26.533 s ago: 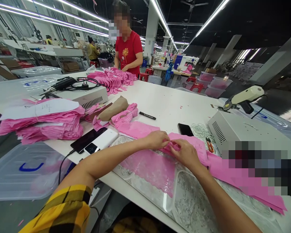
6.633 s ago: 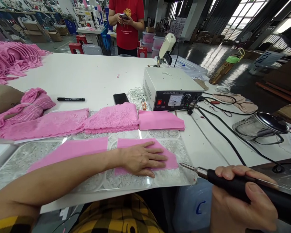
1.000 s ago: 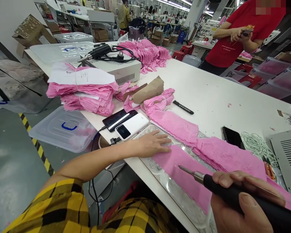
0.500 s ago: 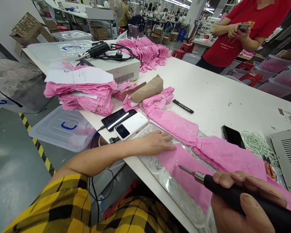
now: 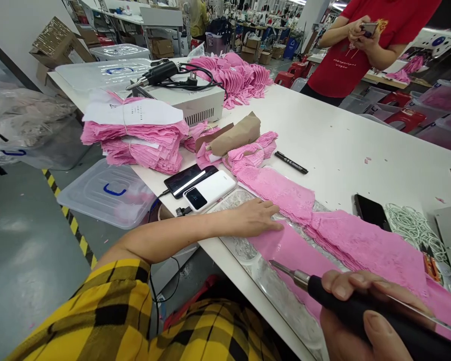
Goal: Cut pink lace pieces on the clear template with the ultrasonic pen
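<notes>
My left hand point(image 5: 256, 217) lies flat with fingers stretched out, pressing the upper end of a pink fabric piece point(image 5: 300, 255). Beneath the fabric is a clear, shiny template board point(image 5: 265, 283) along the table's near edge. My right hand point(image 5: 364, 311) is wrapped round a black-handled pen-shaped tool point(image 5: 334, 301) with a pointed metal tip. That tip is at the fabric's near edge, below my left hand; whether it touches is unclear. Beyond the board lies a layered stack of pink fabric pieces point(image 5: 364, 238).
A white power bank point(image 5: 214, 188) and dark phone point(image 5: 182, 180) sit left of my hand. Bundled pink pieces point(image 5: 143, 143), a marker point(image 5: 291, 163), another phone point(image 5: 371, 210) and pale cord point(image 5: 413, 225) lie about. A person in red point(image 5: 368, 50) stands across the table point(image 5: 323, 140).
The tool's tip has moved left across the fabric to its near edge. My left hand stays flat on the fabric. The whole view has shifted slightly.
</notes>
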### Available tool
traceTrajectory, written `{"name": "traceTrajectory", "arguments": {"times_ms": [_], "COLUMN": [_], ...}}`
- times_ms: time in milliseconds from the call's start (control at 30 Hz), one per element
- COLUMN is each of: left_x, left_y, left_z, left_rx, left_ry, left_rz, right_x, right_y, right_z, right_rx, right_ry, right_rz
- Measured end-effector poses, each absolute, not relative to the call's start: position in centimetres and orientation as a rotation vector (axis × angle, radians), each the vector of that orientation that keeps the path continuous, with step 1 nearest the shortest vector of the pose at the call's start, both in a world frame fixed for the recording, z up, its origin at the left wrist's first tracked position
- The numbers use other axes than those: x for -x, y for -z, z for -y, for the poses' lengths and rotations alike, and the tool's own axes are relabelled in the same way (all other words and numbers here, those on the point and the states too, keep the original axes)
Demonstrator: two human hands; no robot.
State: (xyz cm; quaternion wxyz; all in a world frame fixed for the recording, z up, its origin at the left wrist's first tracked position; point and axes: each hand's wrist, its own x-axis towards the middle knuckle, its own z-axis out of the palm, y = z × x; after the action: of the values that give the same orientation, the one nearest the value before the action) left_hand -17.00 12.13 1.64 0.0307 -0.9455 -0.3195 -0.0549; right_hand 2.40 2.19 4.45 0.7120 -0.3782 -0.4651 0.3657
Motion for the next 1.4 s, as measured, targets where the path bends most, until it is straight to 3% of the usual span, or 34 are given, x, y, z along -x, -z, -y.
{"name": "traceTrajectory", "arguments": {"times_ms": [633,967,1167,1400], "left_x": [17.0,18.4,22.6,23.9], "left_y": [-0.5,-1.4,-0.8,1.8], "left_z": [-13.4,-13.3,-8.9,-5.2], "left_rx": [2.934,3.035,2.976,2.816], "left_ry": [0.364,0.307,0.666,0.936], "left_rz": [0.870,1.026,1.399,1.403], "right_x": [-2.2,-2.2,-1.8,1.7], "right_y": [-3.4,-3.9,-4.6,-4.7], "right_z": [-2.6,-2.7,-3.4,-5.7], "right_rx": [0.848,0.845,0.834,0.734], "right_ry": [-0.851,-0.825,-0.870,-0.915], "right_rz": [1.028,1.060,1.031,1.055]}}
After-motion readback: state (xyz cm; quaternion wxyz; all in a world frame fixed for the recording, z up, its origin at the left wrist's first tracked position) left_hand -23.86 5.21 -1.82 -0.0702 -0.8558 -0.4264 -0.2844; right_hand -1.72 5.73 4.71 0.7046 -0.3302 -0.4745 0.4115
